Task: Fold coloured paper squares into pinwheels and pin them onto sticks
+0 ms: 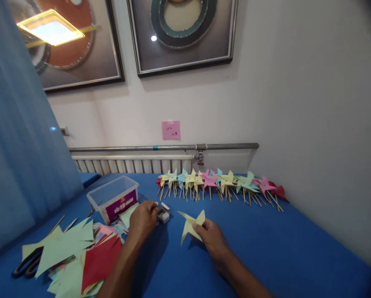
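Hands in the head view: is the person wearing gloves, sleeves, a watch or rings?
Both hands are bare. The left hand and right hand show no gloves, and no watch or bracelet shows at either wrist. Both forearms are uncovered down to the picture's lower edge, so no sleeve shows. Rings are too small to tell.

A blue tabletop [281, 248] is set against a pale wall [297, 103]. Two framed pictures [185, 33] are hung above a metal pipe [163, 147] and a white radiator [132, 164]. A ceiling light, apparently reflected, is seen in the glass; a blue curtain [14, 145] is drawn.
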A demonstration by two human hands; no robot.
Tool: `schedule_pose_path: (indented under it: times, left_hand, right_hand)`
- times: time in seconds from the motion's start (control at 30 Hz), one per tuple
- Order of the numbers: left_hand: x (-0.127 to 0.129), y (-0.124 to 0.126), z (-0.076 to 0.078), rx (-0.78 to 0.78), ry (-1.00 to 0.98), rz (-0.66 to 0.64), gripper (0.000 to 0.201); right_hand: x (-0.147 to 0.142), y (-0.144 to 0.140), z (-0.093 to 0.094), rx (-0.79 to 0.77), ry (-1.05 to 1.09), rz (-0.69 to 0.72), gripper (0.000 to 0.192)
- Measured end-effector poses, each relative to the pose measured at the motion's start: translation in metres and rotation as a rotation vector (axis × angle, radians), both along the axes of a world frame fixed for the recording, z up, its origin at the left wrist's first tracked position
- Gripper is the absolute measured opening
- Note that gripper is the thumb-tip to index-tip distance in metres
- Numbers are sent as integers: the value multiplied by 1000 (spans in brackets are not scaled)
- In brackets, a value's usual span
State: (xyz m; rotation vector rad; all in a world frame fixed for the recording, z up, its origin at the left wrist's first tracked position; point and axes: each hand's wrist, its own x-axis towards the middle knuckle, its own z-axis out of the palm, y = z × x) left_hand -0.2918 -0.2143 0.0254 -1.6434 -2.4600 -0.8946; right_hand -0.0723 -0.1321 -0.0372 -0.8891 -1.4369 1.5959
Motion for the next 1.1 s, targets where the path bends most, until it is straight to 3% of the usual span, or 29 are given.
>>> schedule_pose_path:
  times: [0.13, 0.47, 1.1]
  left_hand:
    - [-15, -4, 6, -234, 17, 4, 24]
    - [-8, -8, 5, -487, 195, 37, 32]
    - [-10, -6, 4, -532, 148, 21, 24]
  right_hand:
    - [0, 1, -2, -8, -19, -3, 38]
    - [-2, -5, 2, -97, 65, 14, 30]
    - [-6, -9, 3, -33, 51, 69, 34]
